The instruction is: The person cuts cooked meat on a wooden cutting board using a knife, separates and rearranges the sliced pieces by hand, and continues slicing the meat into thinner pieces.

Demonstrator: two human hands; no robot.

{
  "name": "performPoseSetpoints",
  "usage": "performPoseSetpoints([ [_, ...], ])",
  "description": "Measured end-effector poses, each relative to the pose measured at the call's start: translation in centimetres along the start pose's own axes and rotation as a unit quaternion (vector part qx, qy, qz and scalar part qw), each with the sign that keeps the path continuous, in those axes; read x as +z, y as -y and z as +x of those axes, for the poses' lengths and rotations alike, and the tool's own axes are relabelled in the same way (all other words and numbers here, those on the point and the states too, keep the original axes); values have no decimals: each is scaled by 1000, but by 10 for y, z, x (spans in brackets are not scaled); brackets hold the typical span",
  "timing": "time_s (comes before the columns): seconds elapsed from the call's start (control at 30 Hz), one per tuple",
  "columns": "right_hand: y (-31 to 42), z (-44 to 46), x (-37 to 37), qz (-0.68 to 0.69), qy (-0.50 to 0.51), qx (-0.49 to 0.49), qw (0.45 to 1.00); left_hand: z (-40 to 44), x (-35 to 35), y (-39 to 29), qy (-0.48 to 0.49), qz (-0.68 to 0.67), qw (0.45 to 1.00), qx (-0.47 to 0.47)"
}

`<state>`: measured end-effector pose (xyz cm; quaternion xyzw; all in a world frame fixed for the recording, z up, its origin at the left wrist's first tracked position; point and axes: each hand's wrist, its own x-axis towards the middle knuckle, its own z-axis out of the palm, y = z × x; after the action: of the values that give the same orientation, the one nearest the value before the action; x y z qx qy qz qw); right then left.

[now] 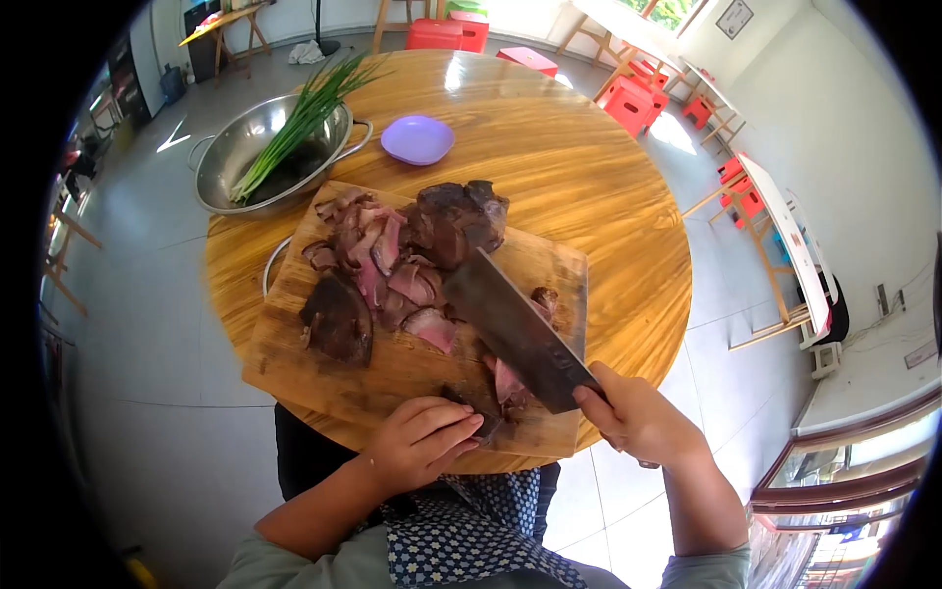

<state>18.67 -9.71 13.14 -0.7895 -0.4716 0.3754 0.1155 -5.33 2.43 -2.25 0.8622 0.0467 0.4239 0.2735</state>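
Note:
My right hand [643,420] is closed round the handle of a wide cleaver [515,334], its blade slanting up and left over the wooden cutting board [280,344]. With fingers bent together, my left hand [424,444] presses on a dark piece of meat [476,407] at the board's near edge. Thin pink slices [508,383] lie between that piece and the blade. More sliced meat [378,245] is heaped at the board's upper left. A dark chunk [339,319] rests below the heap, and larger dark chunks [456,221] sit beyond the blade's tip.
The board lies on a round wooden table [628,226]. At the back left, a steel bowl [221,147] with two handles holds long green stalks [304,128]. A purple plate [417,139] is beside it. Red stools [628,103] and side tables stand farther off.

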Motion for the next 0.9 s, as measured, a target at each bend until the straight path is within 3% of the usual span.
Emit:
performPoseSetpoints([
  [0.17, 1, -36, -1, 17, 1, 41, 999, -1, 1, -2, -13, -21, 999, -23],
  [0.4, -29, -47, 45, -48, -5, -32, 998, -1, 4, -1, -20, -19, 999, -17],
  [0.6, -44, -2, 45, -110, -105, -120, 981, -1, 7, 0, -24, -24, 999, -16],
  [0.8, -50, -3, 32, 15, -132, -207, 969, 13, -6, -15, 17, -31, 998, -48],
  [0.87, -57, -23, 32, 223, -88, -78, 968, 26, -16, -14, 50, -47, 996, -60],
  [0.9, -69, -26, 38, 231, -89, -79, 966, 35, -20, -12, 81, -67, 992, -74],
])
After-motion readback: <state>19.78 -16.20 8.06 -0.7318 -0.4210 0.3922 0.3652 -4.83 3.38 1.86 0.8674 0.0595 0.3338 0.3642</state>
